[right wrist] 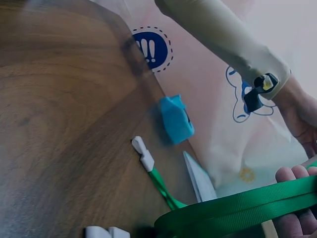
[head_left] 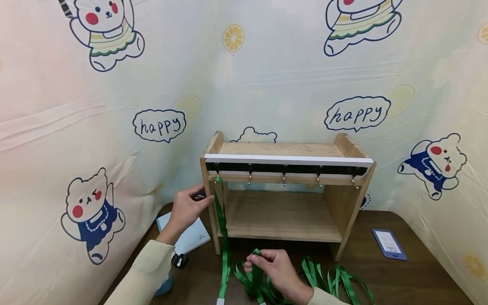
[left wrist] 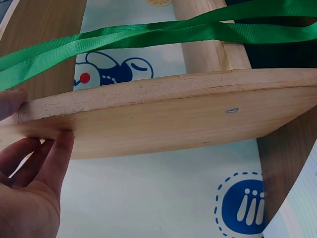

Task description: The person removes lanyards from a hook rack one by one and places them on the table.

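My left hand grips the left side panel of a small wooden shelf, thumb on one face and fingers on the other, as the left wrist view shows. Just beside it, a green lanyard hangs from the leftmost hook of the black strip, its white clip low at the front. In front of the shelf, my right hand pinches a looped green lanyard between thumb and fingers. Part of this lanyard drops toward the table, over other green bands.
More green lanyards lie right of my right hand. A blue badge holder is on the table at right. Left of the shelf are a pale blue notebook and a bright blue object. Several metal hooks line the shelf front.
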A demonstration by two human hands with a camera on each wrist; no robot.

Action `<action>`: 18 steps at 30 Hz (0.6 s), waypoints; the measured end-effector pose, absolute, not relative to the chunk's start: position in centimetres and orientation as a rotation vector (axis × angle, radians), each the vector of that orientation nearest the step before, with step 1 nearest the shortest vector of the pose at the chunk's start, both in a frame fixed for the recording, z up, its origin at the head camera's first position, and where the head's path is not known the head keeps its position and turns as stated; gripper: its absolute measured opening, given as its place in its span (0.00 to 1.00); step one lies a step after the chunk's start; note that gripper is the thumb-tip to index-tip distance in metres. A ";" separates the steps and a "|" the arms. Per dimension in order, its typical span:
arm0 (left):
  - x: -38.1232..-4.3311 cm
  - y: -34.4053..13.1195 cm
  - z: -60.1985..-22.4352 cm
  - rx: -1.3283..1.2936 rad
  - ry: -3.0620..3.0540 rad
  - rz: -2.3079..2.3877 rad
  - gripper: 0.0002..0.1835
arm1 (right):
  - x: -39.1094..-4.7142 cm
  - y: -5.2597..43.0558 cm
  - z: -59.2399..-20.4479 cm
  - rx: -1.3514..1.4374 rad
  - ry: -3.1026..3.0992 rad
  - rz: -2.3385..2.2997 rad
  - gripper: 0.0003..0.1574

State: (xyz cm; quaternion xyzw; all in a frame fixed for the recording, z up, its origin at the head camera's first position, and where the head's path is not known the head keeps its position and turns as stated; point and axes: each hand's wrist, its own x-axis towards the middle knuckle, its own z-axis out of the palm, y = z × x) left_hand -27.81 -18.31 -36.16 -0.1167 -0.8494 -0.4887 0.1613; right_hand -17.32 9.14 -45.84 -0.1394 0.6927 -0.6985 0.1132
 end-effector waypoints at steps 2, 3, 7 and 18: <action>-27.8 -18.3 -36.1 -0.336 -2.423 -1.396 0.26 | -17.4 9.2 -46.1 -0.396 2.060 -2.030 0.21; -27.8 -18.3 -36.1 -0.337 -2.422 -1.400 0.26 | -17.4 9.2 -46.3 -0.385 2.067 -2.025 0.20; -27.8 -18.3 -36.0 -0.340 -2.422 -1.404 0.26 | -17.6 9.1 -47.0 -0.349 2.057 -2.030 0.20; -27.9 -18.3 -36.1 -0.344 -2.429 -1.390 0.26 | -18.6 8.3 -49.5 -0.343 1.992 -2.072 0.20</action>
